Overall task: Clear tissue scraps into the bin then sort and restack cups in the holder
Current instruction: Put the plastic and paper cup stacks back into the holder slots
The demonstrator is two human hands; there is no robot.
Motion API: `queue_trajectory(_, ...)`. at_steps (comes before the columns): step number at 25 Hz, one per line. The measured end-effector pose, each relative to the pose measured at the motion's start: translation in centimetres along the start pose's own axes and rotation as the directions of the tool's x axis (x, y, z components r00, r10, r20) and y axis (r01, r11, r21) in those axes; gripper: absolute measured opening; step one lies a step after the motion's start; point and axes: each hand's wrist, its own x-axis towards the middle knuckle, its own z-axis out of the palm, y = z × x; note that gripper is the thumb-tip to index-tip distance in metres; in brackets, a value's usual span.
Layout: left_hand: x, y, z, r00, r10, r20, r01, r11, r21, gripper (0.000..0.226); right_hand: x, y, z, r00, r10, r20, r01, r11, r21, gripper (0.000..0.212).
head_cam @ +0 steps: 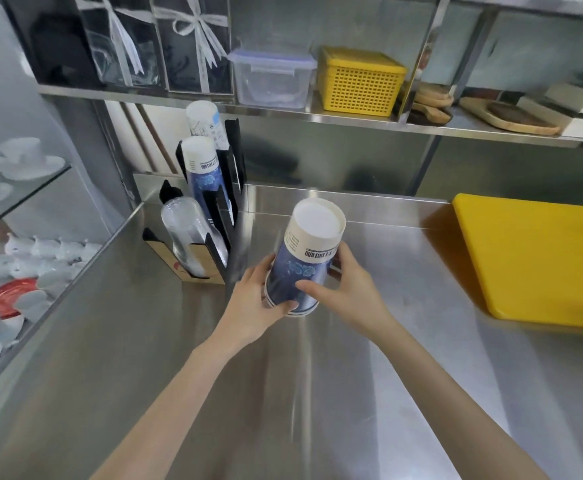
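An upside-down stack of blue-and-white paper cups (305, 258) stands on the steel counter (369, 375), its rims at the bottom. My left hand (253, 299) grips the stack's lower left side and my right hand (347, 289) holds its right side, thumb across the front. To the left stands the black cup holder (226, 202). It holds a stack of blue paper cups (205, 168), a white printed stack (203, 121) behind that, and a stack of clear plastic cups (188, 230) in front. No tissue scraps or bin are in view.
A yellow cutting board (539, 258) lies at the right of the counter. The shelf above carries a clear lidded box (271, 77), a yellow basket (359, 83) and wooden boards (512, 117). White crockery (9, 271) sits on glass shelves at the left.
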Motion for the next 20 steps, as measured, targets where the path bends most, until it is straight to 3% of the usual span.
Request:
queue_trajectory(9, 1.5, -0.2, -8.8, 0.985, 0.127, -0.119, -0.12, 0.991, 0.066, 0.078, 4.0, -6.8, 4.4, 0.994, -0.113, -0.002, 0.113, 0.993, -0.023, 0.069)
queue_trajectory(20, 8.5, -0.7, -17.5, 0.968, 0.201, -0.153, -0.192, 0.979, 0.068, 0.073, 11.8, -12.3, 8.2, 0.969, -0.234, -0.073, 0.23, 0.971, -0.062, 0.071)
